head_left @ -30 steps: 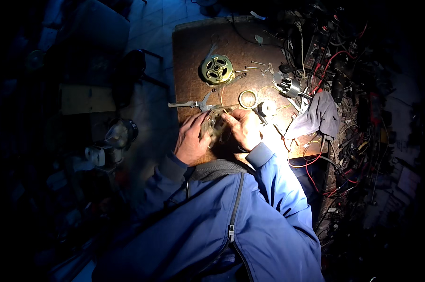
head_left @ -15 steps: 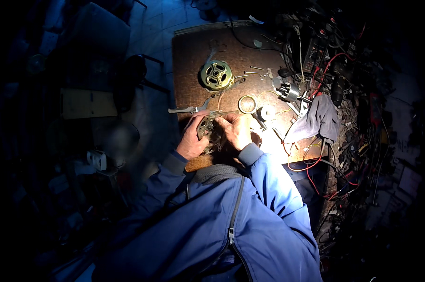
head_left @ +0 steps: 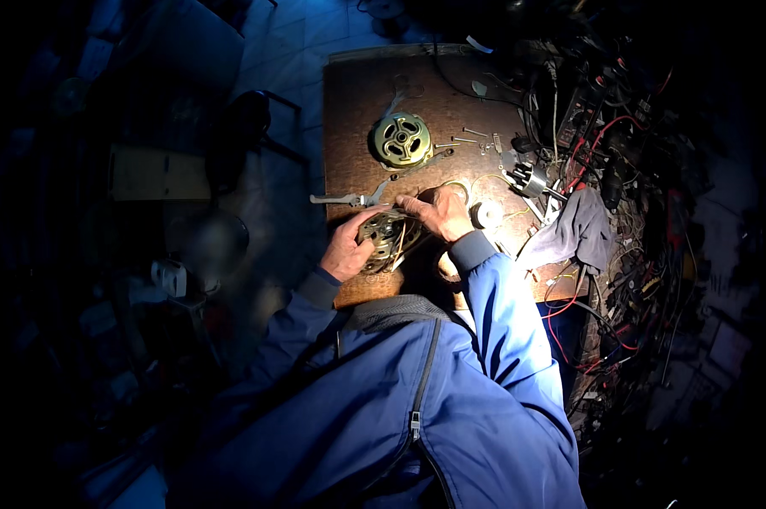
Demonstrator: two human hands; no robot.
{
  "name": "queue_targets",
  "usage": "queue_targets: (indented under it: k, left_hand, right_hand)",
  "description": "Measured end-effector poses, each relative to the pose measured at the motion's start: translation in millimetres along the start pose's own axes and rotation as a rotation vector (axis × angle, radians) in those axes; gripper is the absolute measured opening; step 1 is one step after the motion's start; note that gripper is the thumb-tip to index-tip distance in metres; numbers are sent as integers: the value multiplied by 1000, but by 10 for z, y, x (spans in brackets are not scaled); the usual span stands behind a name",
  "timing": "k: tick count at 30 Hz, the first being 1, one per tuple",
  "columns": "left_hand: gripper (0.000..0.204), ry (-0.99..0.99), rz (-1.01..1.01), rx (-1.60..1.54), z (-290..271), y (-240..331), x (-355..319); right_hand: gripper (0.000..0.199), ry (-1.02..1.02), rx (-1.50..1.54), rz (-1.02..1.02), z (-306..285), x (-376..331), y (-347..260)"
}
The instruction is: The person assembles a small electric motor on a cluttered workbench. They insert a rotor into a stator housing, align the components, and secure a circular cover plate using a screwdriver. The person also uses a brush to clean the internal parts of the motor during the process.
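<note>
Both hands stay clamped on the motor stator (head_left: pixel 386 237), the left hand (head_left: pixel 349 248) cupping its rim while the right hand (head_left: pixel 438 212) has shifted onto its top edge, so the winding work continues.

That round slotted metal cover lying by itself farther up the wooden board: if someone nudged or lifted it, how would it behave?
The round, yellowish slotted metal cover looks like stiff, rigid metal, so it probably would not flex. It lies flat on the brown wooden board, so a push would likely slide it rather than roll it. It is probably heavy for its size.

No package, label, sign or screen can be made out on the dim, cluttered bench.
</note>
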State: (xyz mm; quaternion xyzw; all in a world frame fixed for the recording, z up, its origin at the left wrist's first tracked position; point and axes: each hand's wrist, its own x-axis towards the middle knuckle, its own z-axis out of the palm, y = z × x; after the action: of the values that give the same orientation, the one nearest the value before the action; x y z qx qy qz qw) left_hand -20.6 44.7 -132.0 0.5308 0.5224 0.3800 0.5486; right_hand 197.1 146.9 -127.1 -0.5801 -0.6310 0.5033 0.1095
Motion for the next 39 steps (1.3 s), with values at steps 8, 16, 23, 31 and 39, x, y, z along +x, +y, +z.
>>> queue_targets:
  k: [8, 16, 23, 31, 39]
  left_hand:
    - [64, 16, 75, 43, -73, -92, 72]
    - [46, 164, -65, -103, -26, -473, 27]
    - [48, 164, -126, -107, 253, -337, 150]
    - [42, 143, -160, -42, 163, -449, 204]
    - [38, 158, -163, -36, 202, -369, 173]
  right_hand:
    - [14, 232, 606, -114, -19, 253, 170]
    - [21, 504, 932, -8, -666, 468, 530]
    - [29, 634, 876, 102, -636, 270, 852]
    - [31, 439, 899, 148, -663, 185, 665]
    - [60, 69, 98, 70, -287, 363, 394]
